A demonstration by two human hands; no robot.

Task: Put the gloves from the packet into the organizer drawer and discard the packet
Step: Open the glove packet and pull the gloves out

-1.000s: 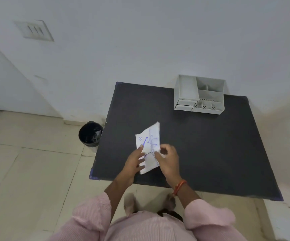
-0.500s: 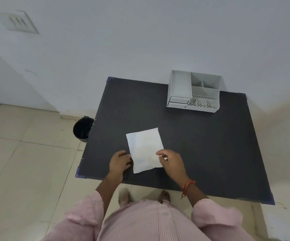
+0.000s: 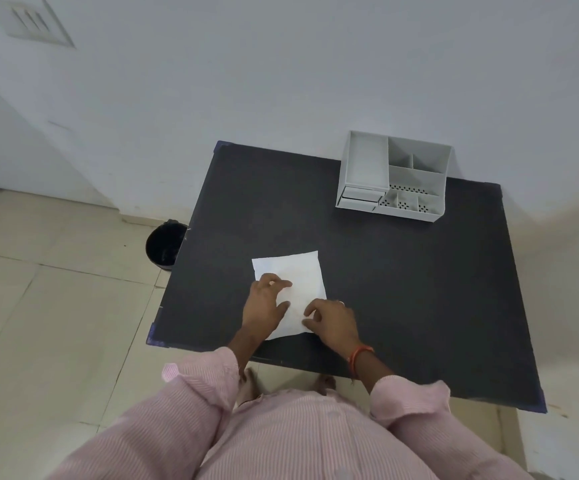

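Note:
A white glove packet [image 3: 302, 276] lies flat on the black table [image 3: 406, 292], blank side up, near the front edge. My left hand [image 3: 264, 306] rests on the packet's left part, fingers and thumb pinched on its surface. At the packet's near right corner my right hand [image 3: 333, 323] has its fingertips curled on the edge. A grey organizer [image 3: 417, 144] stands at the back right of the table. Its small drawer [image 3: 359, 197] at the front left is closed. No gloves are visible.
A black waste bin [image 3: 165, 245] stands on the tiled floor by the table's left edge. A white wall runs behind the table. My feet show under the table's front edge.
The packet was held up with blue print showing; it now lies flat, blank side up. My left hand has slid from beside the packet onto it.

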